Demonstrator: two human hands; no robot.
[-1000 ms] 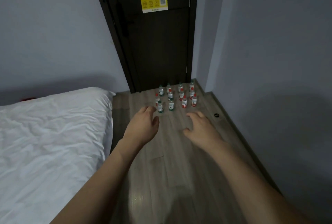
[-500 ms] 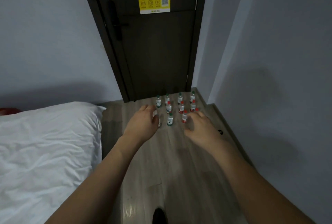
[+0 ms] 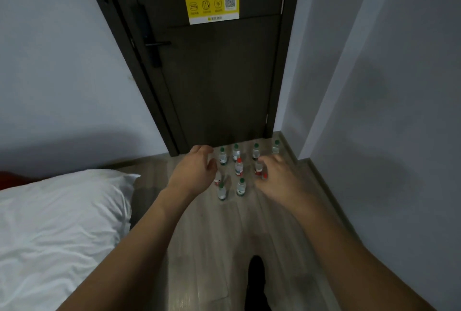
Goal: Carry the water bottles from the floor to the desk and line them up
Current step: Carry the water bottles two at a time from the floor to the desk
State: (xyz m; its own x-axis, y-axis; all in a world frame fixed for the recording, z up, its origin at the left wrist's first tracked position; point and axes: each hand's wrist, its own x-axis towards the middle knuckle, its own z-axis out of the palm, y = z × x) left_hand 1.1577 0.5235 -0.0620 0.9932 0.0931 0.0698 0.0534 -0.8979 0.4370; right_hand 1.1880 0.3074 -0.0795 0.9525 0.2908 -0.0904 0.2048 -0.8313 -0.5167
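Several small water bottles (image 3: 239, 166) with green or red caps stand upright in rows on the wooden floor (image 3: 224, 231) in front of a dark door. My left hand (image 3: 193, 173) stretches forward over the left side of the group, fingers loosely spread, holding nothing. Over the right side of the group reaches my right hand (image 3: 279, 178), palm down, also empty; it hides some of the bottles. A green-capped bottle (image 3: 241, 187) stands nearest, between my two hands. No desk is in view.
A bed with white bedding (image 3: 57, 228) fills the left side. The dark door (image 3: 219, 66) carries a yellow Wi-Fi sign. A grey wall (image 3: 389, 123) closes the right side, leaving a narrow strip of floor. A dark shoe (image 3: 257, 283) shows at the bottom.
I have moved closer to the door and bottles. Both hands have reached further forward and now overlap the bottle group. A dark shoe has come into view below.
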